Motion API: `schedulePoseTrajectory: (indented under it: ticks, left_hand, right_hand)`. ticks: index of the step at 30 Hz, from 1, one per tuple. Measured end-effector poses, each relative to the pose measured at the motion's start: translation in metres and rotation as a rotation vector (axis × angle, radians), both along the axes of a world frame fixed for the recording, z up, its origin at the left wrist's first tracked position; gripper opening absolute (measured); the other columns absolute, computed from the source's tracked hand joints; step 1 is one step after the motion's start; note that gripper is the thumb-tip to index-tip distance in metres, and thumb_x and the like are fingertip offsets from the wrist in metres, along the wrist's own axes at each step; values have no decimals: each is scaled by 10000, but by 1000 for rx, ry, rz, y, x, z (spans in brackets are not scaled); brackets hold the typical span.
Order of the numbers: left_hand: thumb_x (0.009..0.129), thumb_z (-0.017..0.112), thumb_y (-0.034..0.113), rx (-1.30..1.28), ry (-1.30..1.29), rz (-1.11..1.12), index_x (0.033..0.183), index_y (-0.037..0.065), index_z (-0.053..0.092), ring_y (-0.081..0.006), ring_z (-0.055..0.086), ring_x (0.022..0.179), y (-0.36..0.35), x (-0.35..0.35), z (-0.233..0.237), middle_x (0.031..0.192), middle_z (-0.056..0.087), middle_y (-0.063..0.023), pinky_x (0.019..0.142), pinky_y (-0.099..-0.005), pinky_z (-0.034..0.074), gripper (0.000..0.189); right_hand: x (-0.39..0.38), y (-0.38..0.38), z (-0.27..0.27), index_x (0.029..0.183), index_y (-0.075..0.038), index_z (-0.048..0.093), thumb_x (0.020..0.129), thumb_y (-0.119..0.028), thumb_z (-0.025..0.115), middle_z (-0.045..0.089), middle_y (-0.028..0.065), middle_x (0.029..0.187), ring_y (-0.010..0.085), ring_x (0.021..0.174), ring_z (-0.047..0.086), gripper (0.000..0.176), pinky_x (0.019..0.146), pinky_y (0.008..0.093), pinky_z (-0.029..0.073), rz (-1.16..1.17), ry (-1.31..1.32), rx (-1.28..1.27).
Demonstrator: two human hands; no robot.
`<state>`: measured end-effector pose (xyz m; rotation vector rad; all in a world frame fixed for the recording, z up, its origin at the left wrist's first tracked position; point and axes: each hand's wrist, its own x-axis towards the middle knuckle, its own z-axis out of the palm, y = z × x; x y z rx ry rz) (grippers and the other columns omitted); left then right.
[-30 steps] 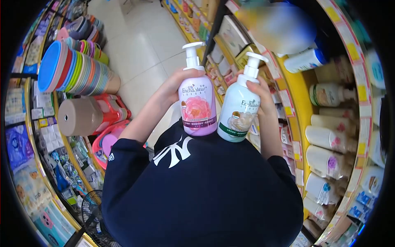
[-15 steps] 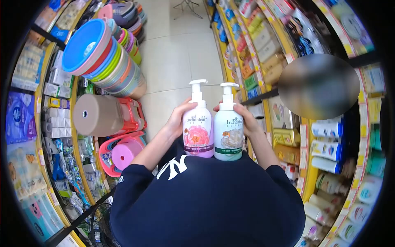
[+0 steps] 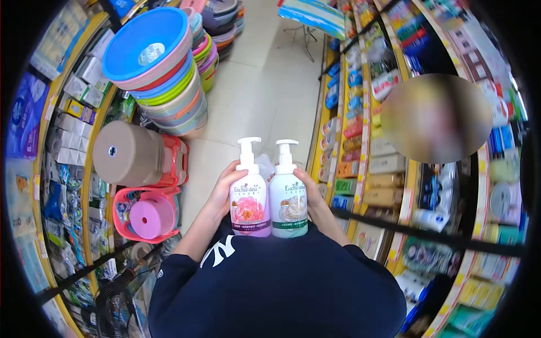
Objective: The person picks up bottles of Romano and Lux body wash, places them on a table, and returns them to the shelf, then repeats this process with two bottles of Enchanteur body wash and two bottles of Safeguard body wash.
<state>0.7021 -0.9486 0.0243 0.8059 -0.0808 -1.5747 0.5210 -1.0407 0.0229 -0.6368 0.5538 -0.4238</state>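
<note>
Two pump bottles stand upright side by side in front of my dark shirt (image 3: 282, 287). My left hand (image 3: 226, 185) is wrapped round the pink pump bottle (image 3: 251, 205), which has a pink flower and a purple band on its label. Around the pale green pump bottle (image 3: 289, 205), with a white flower and a green band, my right hand (image 3: 309, 188) is closed. Both bottles have white pump heads and read "Enchanteur". Their lower ends meet the shirt's edge in this view.
Stacked basins (image 3: 146, 48), a beige stool (image 3: 127, 155) and a pink stool (image 3: 153, 218) stand on the left beside stocked shelves. Shelves of boxes and bottles (image 3: 389, 163) line the right. A tiled floor (image 3: 242, 101) runs ahead to a stand with a colourful board (image 3: 313, 17).
The view has shifted, bringing the colourful board into sight. Both bottles now appear lower and slightly further left, and closer together, still held in my hands.
</note>
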Motion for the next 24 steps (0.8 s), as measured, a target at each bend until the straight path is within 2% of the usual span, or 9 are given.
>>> schedulePoseTrajectory:
  ticks: [2, 7, 12, 16, 19, 24]
  left_hand:
    - [766, 494, 99, 38, 14, 36, 1067, -4, 415, -184, 567, 818, -24, 12, -7, 930, 538, -119, 714, -287, 475, 328]
    - [794, 488, 126, 47, 23, 94, 1081, 4, 415, -170, 558, 839, -111, 40, -11, 935, 537, -105, 725, -282, 468, 320]
    - [826, 458, 190, 30, -1, 43, 1142, 12, 355, -163, 538, 885, -217, 65, 3, 971, 517, -93, 740, -283, 459, 377]
    - [840, 431, 226, 45, -93, 21, 1116, 19, 340, -163, 534, 881, -280, 72, 13, 964, 504, -104, 735, -286, 460, 357]
    - [837, 439, 216, 71, -75, -40, 1043, 25, 368, -158, 538, 854, -322, 73, 5, 918, 502, -109, 734, -285, 462, 290]
    - [832, 459, 190, 36, -64, -158, 1049, 36, 377, -142, 534, 834, -408, 77, -3, 905, 499, -89, 717, -271, 457, 278]
  right_hand:
    - [14, -34, -11, 1138, 3, 360, 804, -286, 409, 524, 197, 962, 261, 891, 532, 444, 776, 345, 431, 59, 17, -36]
    - [50, -129, -25, 1062, -54, 358, 833, -259, 390, 525, 208, 945, 256, 875, 539, 309, 753, 337, 445, 20, 81, 9]
    - [68, -232, -23, 1040, -81, 366, 870, -298, 357, 508, 108, 918, 173, 831, 534, 276, 713, 290, 457, -35, 84, -41]
    - [71, -286, -10, 1024, -102, 380, 882, -309, 342, 479, 44, 887, 103, 793, 520, 254, 685, 248, 459, -117, 178, -114]
    - [64, -324, -5, 1012, -99, 370, 886, -291, 346, 428, 23, 890, 78, 829, 460, 231, 728, 230, 403, -177, 214, -92]
    - [50, -390, -10, 1043, -100, 346, 888, -300, 339, 439, 28, 936, 108, 893, 464, 254, 777, 249, 398, -244, 212, 42]
